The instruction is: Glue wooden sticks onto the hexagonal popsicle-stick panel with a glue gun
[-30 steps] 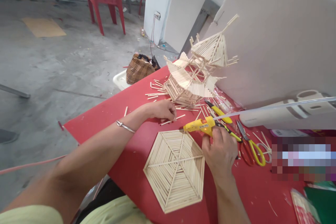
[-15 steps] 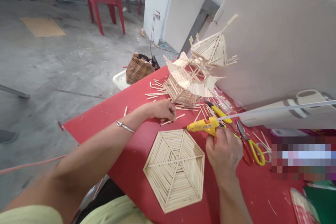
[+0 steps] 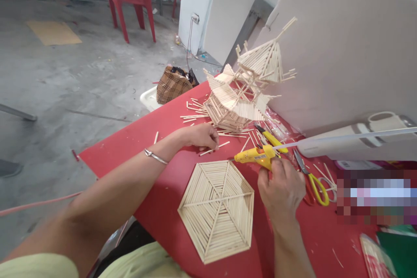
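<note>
In my right hand (image 3: pixel 282 189) is a yellow hot glue gun (image 3: pixel 256 156), its nozzle pointing left near the top corner of a hexagonal panel (image 3: pixel 234 217). A long clear glue stick (image 3: pixel 345 134) runs out of the gun's back. The panel is built of thin wooden sticks and lies flat on the red table. Beyond it, my left hand (image 3: pixel 204 137) is closed, fingertips pinched on a thin wooden stick (image 3: pixel 224 144) whose two ends show either side of them. A silver bangle circles the left wrist.
A tiered stick model (image 3: pixel 233 91) stands at the back of the red table (image 3: pixel 130 147) among loose sticks. Yellow-handled pliers (image 3: pixel 273 140) and scissors (image 3: pixel 317 189) lie right of it. A white cylindrical container (image 3: pixel 342 143) is on its side by the wall. A plaid bag (image 3: pixel 172 87) sits beyond the table.
My right hand and the glue gun have shifted slightly right, drawing the nozzle a little away from the panel's corner. My left hand stays in place.
</note>
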The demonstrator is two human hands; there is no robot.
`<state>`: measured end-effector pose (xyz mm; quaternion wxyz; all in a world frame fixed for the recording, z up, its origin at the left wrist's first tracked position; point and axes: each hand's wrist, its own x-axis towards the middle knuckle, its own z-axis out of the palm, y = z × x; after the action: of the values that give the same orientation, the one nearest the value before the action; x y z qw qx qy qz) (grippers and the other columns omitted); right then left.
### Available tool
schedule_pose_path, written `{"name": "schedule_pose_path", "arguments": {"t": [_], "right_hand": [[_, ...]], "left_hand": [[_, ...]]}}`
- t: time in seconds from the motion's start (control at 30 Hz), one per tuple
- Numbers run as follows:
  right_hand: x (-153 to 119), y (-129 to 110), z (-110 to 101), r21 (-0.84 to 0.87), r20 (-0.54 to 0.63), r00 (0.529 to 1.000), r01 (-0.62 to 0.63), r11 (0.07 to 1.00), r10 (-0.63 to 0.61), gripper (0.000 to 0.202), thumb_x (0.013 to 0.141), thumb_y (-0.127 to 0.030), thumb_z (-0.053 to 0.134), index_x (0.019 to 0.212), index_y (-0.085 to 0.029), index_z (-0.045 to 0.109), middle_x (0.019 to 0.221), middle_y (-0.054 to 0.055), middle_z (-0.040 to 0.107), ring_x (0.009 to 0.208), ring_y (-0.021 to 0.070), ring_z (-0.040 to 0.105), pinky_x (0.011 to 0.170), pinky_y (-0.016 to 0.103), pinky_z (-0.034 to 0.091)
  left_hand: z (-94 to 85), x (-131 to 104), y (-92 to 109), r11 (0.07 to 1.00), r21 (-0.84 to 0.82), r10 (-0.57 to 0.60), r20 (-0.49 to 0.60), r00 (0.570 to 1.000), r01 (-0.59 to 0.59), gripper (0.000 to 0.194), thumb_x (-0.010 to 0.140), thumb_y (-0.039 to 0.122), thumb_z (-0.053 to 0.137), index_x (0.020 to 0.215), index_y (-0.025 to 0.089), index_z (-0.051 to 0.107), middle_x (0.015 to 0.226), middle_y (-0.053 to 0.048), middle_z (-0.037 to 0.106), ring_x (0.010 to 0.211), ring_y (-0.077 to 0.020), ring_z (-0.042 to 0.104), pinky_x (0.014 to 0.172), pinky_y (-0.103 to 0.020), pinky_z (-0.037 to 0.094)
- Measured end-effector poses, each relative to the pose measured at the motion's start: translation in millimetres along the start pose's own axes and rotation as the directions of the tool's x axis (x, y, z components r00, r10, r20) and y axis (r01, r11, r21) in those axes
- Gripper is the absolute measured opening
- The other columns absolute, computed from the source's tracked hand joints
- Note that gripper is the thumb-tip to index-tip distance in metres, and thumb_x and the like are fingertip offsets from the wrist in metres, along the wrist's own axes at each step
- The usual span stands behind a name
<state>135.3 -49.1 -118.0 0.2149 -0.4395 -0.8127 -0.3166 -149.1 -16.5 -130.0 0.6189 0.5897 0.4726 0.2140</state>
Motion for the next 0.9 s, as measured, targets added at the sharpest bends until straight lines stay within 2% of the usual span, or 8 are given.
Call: {"name": "schedule_pose_path", "arguments": {"t": [0.13,0.43,0.6,0.9], "right_hand": [[-1.2,0.7,1.0,0.008,0.001,1.0,-0.01,1.0,0.01,0.018,0.087,-0.02,0.056,0.104,-0.015,0.062,0.086,0.006,0.067,0.078,0.0214,0.061,0.071,0.033,0.038],[-7.8,0.2,6.2,-0.02,0.045,0.998,-0.033,0.999,0.034,0.028,0.085,-0.036,0.062,0.103,-0.015,0.061,0.087,0.008,0.065,0.078,0.0232,0.059,0.069,0.034,0.037],[-9.3,0.8,8.3,-0.028,0.046,0.997,-0.054,0.998,0.055,0.026,0.085,-0.038,0.062,0.099,-0.015,0.061,0.087,0.008,0.065,0.078,0.023,0.059,0.068,0.034,0.037],[-6.7,-3.7,6.2,0.021,0.038,0.999,-0.021,1.0,0.02,0.032,0.086,-0.037,0.062,0.107,-0.013,0.061,0.091,0.009,0.066,0.082,0.0231,0.058,0.07,0.034,0.037]], "left_hand": [[-0.3,0.3,-0.4,1.0,0.012,0.005,-0.004,1.0,-0.005,0.011,0.073,0.017,0.068,0.062,0.013,0.066,0.044,0.002,0.057,0.039,-0.0093,0.05,0.043,-0.022,0.036],[-0.8,1.7,-3.5,1.0,0.012,0.018,-0.002,1.0,-0.018,0.01,0.073,0.016,0.066,0.063,0.014,0.066,0.045,0.002,0.058,0.04,-0.0107,0.052,0.043,-0.023,0.038],[-0.3,2.6,-4.0,1.0,0.021,0.019,-0.002,1.0,-0.019,0.009,0.072,0.017,0.067,0.064,0.014,0.067,0.044,0.002,0.057,0.04,-0.0113,0.051,0.043,-0.023,0.037],[-1.4,2.5,-4.5,0.999,0.04,0.018,0.006,1.0,-0.018,0.009,0.073,0.018,0.066,0.065,0.014,0.066,0.046,0.001,0.058,0.041,-0.0118,0.053,0.044,-0.024,0.039]]}}
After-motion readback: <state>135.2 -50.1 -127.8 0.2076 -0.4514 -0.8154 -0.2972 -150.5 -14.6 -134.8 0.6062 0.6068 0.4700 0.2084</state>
